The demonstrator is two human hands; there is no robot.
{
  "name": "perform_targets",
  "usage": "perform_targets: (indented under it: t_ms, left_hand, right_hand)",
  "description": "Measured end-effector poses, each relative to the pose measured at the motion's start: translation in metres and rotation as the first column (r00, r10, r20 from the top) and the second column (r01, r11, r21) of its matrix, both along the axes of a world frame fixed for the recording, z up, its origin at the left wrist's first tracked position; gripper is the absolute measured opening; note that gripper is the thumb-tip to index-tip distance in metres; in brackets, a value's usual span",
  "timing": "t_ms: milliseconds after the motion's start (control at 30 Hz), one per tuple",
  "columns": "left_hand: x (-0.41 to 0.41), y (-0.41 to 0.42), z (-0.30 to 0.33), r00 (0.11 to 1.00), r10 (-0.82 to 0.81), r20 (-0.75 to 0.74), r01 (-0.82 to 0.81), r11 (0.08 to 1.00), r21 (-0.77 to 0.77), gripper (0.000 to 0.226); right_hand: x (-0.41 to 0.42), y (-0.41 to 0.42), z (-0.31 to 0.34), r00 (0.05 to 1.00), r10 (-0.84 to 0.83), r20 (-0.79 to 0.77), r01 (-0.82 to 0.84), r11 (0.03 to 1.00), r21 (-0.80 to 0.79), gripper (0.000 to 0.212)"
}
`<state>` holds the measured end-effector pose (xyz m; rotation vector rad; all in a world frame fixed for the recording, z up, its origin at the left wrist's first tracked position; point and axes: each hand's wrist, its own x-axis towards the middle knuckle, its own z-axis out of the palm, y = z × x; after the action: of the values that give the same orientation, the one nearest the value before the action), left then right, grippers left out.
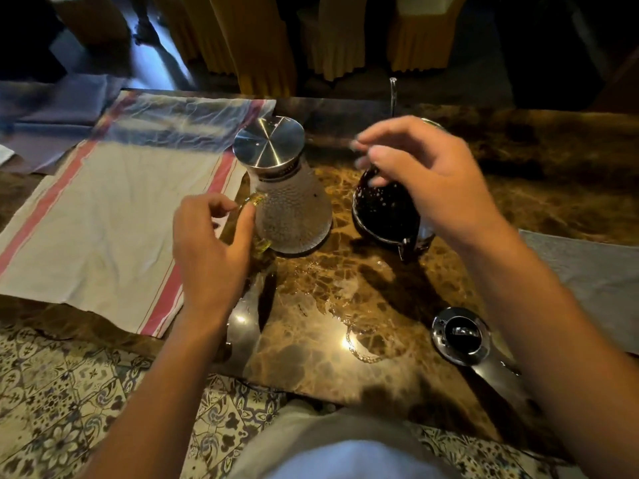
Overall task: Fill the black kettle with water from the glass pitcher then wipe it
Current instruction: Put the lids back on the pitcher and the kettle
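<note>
Pitcher: the glass pitcher (294,209) stood upright on the brown marble counter (345,305), at the right edge of the cloth, its steel lid (269,141) on.
Kettle: the black kettle (385,210) sat just to the right of the pitcher, apart from it, its body speckled with droplets and its upper part hidden behind the right hand.
Kettle lid: a round chrome lid (461,336) lay on the counter nearer the person, well apart from the kettle.
Left hand: the left hand (211,247) was at the pitcher's yellowish handle (256,202); its fingers (216,205) curled loosely by the handle and the thumb lay against it, but a firm grip could not be told.
Right hand: the right hand (425,174) hovered over the kettle top, blurred; fingers apart and bent; whether they touched anything could not be told.
Cloth: a white cloth (114,216) with red stripes lay flat to the left.
Water: a puddle (349,305) shone on the counter in front of both vessels.
Mat: a grey mat (587,271) lay at the right edge.
</note>
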<state>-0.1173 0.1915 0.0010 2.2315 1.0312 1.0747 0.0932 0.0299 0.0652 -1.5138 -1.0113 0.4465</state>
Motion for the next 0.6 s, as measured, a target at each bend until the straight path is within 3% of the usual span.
perform_targets:
  t_ms: [133, 300, 467, 600]
  left_hand:
    - [-0.005, -0.025, 0.003, 0.969, -0.239, 0.064, 0.239, 0.971, 0.006, 0.004]
    - [0.016, -0.037, -0.007, 0.876, -0.476, 0.074, 0.48, 0.877, -0.04, 0.008]
    - [0.05, -0.05, -0.012, 0.775, -0.624, 0.101, 0.631, 0.757, -0.167, 0.025]
    - [0.079, -0.067, -0.016, 0.692, -0.714, 0.112, 0.718, 0.663, -0.21, 0.036]
  right_hand:
    - [-0.004, -0.048, -0.019, 0.97, -0.191, -0.15, 0.193, 0.981, 0.003, 0.017]
    - [-0.02, -0.091, -0.042, 0.876, -0.445, -0.188, 0.434, 0.896, -0.098, 0.02]
    - [-0.034, -0.126, -0.071, 0.788, -0.609, -0.095, 0.559, 0.771, -0.306, 0.014]
    - [-0.052, -0.152, -0.088, 0.785, -0.608, 0.116, 0.589, 0.676, -0.444, 0.013]
